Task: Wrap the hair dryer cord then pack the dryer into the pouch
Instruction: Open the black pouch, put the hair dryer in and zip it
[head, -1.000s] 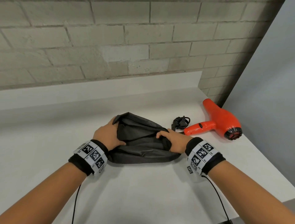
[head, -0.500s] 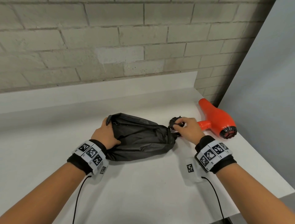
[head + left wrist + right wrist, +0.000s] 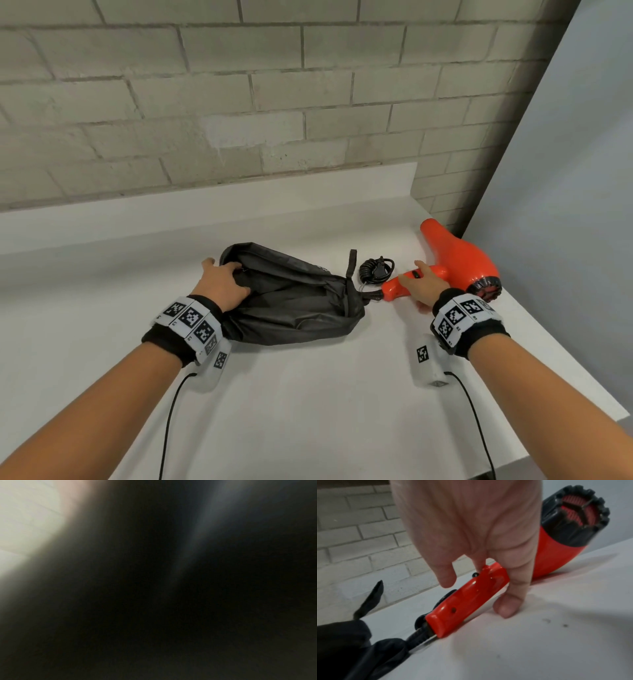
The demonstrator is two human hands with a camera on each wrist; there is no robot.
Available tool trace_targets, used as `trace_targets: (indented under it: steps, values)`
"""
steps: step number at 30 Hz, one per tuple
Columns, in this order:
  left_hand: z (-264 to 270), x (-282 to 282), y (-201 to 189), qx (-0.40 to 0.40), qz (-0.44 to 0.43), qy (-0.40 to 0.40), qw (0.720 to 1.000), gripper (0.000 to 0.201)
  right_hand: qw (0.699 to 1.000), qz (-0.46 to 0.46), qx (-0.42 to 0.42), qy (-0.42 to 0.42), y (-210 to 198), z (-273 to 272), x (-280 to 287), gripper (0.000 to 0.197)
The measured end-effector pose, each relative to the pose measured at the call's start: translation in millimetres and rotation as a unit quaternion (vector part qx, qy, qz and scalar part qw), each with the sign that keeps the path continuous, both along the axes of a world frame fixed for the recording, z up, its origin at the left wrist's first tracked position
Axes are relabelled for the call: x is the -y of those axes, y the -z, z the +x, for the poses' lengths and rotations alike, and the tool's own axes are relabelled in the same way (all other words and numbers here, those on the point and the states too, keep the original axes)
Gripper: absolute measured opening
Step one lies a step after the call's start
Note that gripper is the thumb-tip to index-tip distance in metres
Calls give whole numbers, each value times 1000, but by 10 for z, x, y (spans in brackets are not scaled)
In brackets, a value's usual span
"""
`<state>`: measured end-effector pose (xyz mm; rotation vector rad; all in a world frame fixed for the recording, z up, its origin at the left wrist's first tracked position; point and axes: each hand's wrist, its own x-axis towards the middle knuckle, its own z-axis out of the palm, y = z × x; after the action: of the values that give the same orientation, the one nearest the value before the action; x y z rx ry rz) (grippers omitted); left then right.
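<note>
An orange-red hair dryer (image 3: 459, 260) lies on its side at the right of the white table (image 3: 308, 394), handle pointing left toward a dark grey pouch (image 3: 291, 305). Its black cord (image 3: 375, 270) sits coiled just behind the handle. My right hand (image 3: 416, 279) is curled over the handle (image 3: 467, 599). The fingers reach over the handle's far side and the thumb (image 3: 510, 601) is down on the table at its near side. My left hand (image 3: 226, 274) grips the pouch's open left edge. The left wrist view is dark and blurred.
A brick wall (image 3: 274, 102) with a low white upstand runs along the back. A grey panel (image 3: 565, 205) stands on the right past the table's edge, close to the dryer's black rear grille (image 3: 575, 516). Thin cables trail from both wrists.
My right hand let go of the pouch's right end, passed the coiled cord and settled on the dryer handle. My left hand stayed on the pouch's mouth.
</note>
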<state>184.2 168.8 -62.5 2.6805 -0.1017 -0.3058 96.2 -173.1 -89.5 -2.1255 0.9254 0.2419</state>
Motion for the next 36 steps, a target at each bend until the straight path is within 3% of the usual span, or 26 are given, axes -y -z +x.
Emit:
trace_targets:
  steps: [3,9,14,20,23,27,29,32,36]
  values:
    - [-30,21,-41,9,-12,31,999,67,999,35,32,27,-42,-1,-1,55]
    - [-42,20,-76,-30,37,30,998,98,992,42,93,71,-32,69,140,50]
    - [-38,-2,-111,-36,47,1,998,92,971,93,182,126,-56,65,297,42]
    - [-41,95,-177,-34,66,18,997,83,910,159,355,146,-590,5,297,36]
    - [-98,291,-221,-35,85,55,994,85,867,167,458,105,-911,-53,176,36]
    - [-208,619,-244,-70,35,125,989,78,832,193,518,40,-1144,-97,-8,36]
    - [-255,766,-245,-80,-36,150,985,60,838,162,521,25,-1134,-137,-110,36]
    - [-283,908,-272,-93,-125,123,980,39,854,135,502,7,-976,-181,-173,41]
    - [-247,970,-293,-115,-126,106,980,67,878,81,469,-43,-818,-235,-153,45]
